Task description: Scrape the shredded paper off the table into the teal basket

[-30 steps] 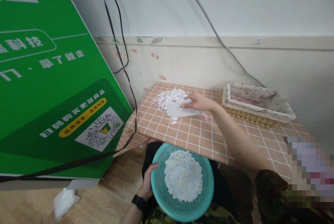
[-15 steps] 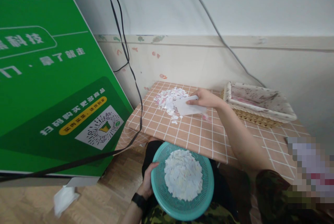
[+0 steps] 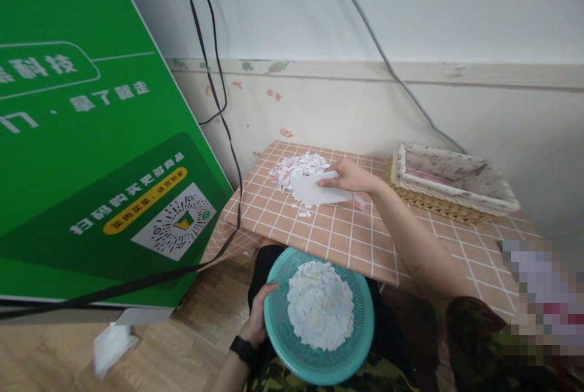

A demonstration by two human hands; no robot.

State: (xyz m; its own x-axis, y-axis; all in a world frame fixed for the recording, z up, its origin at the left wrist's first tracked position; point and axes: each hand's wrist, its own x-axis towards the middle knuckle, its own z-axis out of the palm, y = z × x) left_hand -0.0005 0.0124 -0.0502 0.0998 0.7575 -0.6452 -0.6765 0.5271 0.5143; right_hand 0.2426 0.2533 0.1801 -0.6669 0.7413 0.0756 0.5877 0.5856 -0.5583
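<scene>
On my lap rests a round teal plastic basket holding a heap of small white paper scraps. My left hand grips its left rim, the fingers hidden beneath it. Over the table, my right hand pinches a flat white sheet, which looks like card or thin plastic. The sheet lies low at the front of a pile of torn paper scraps, white with some pink, and covers part of it. A few loose scraps lie in front of the sheet.
The table has a brown checked cloth. A lined wicker basket stands at its right rear. A green printed board leans at the left, with a black strap hanging across. A white bag-like item is on the floor.
My right hand has moved the white sheet left and slightly toward me, along the front of the scrap pile. The teal basket and my left hand have stayed in place.
</scene>
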